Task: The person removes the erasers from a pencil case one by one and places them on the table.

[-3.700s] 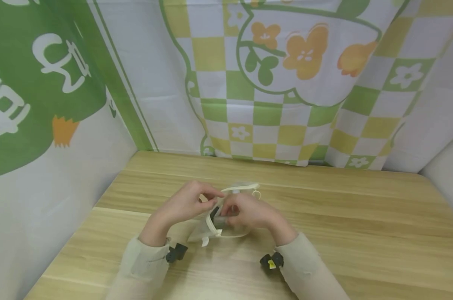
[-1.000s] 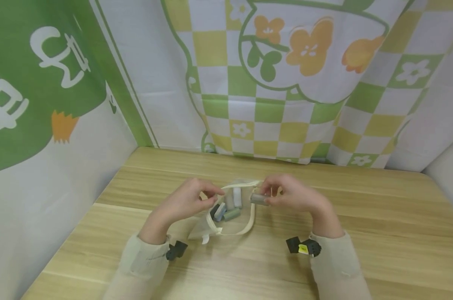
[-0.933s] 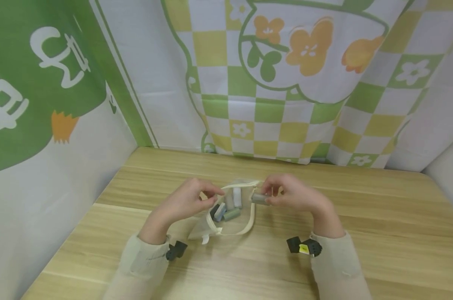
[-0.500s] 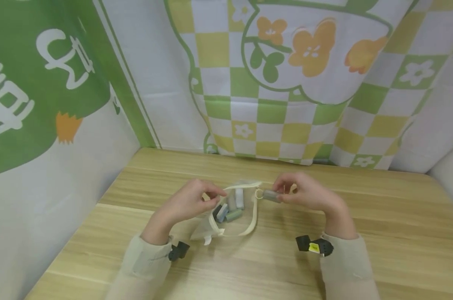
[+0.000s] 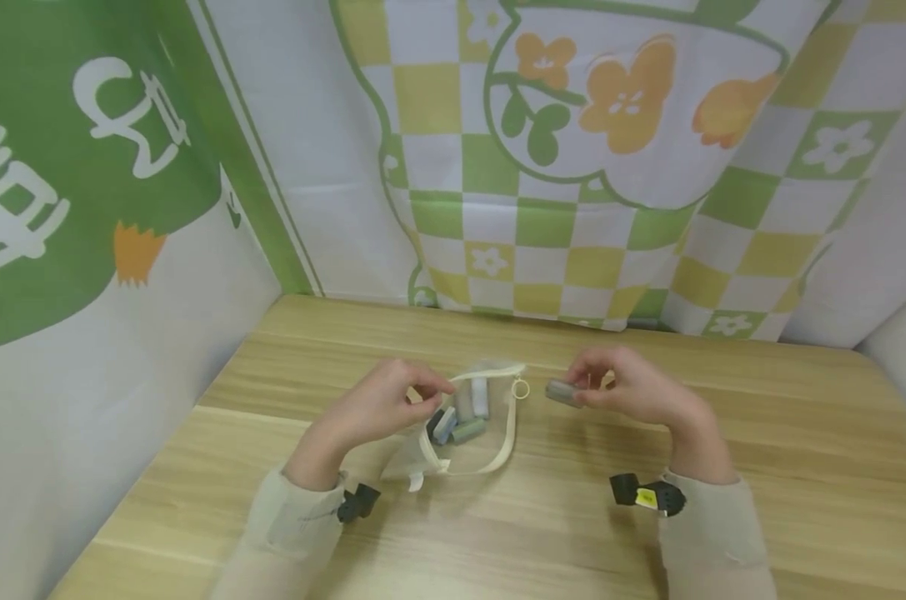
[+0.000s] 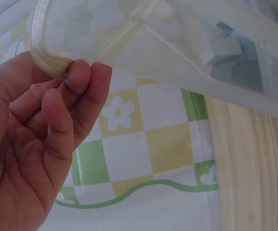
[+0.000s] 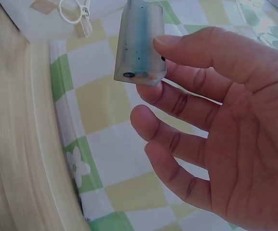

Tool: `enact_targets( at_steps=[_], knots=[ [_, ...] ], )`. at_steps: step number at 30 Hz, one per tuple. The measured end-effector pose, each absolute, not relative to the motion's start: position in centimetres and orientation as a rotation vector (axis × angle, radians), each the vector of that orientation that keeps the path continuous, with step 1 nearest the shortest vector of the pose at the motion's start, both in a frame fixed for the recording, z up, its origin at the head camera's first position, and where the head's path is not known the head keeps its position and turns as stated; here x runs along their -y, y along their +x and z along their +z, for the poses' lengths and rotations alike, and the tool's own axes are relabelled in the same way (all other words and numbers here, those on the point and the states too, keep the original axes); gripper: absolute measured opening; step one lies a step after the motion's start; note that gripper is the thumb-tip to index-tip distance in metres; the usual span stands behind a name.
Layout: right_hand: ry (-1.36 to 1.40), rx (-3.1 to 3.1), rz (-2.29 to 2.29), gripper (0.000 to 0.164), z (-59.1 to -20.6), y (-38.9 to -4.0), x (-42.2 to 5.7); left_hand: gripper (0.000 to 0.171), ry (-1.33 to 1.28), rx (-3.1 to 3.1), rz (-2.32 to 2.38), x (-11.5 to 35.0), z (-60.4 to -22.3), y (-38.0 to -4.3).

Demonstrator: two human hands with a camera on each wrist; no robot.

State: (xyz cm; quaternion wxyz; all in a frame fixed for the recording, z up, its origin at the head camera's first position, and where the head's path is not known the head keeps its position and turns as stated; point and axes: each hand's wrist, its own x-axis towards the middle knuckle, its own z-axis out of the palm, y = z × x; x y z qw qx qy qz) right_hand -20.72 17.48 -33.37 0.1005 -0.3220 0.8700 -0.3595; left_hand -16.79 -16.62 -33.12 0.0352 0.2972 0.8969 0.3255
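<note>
Head view is showing me the change: the right hand (image 5: pixel 633 388) is holding the grey block (image 5: pixel 563 392) between two and three o'clock from the pouch (image 5: pixel 510 429), no longer overlapping its rim as a second ago. I'm judging that this piece is fully out, while others are remaining inside. Thumb and fingers are pinching it near one end; the two lowest fingers are curving loosely, apart from it. The left hand (image 5: pixel 377 406) is pinching the pouch's edge around ten o'clock. I'm seeing thin, see-through, finely gridded material, with a cream zipper (image 6: pixel 47 55) and a round pull ring (image 5: pixel 521 389) sitting at two o'clock. The grey block is looking smooth and angular, with a bluish streak. Inside, a green block (image 5: pixel 468 431) is lying toward six o'clock, a white block (image 5: pixel 479 398) toward one, a dark block (image 5: pixel 434 423) toward nine.
</note>
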Motion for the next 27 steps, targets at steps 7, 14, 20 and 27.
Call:
enact_targets(
  at_steps=[7,14,20,27],
  knots=[
    [-0.941,-2.557,-1.096,0.008,-33.5,-20.8,-18.3,0.021,0.918,-2.769,1.004,16.7,-33.3,-16.6],
    [-0.925,-2.576,-1.100,0.008,-33.8,-20.8,-19.3,0.021,0.918,-2.774,0.998,16.6,-33.3,-16.7],
    [-0.930,-2.605,-1.079,0.010,-34.4,-21.1,-19.8,0.021,0.927,-2.778,0.995,16.7,-33.4,-16.7],
    [-0.915,-2.610,-1.047,0.010,-35.0,-21.4,-20.8,0.022,0.921,-2.784,0.976,16.7,-33.3,-16.7]
  ],
)
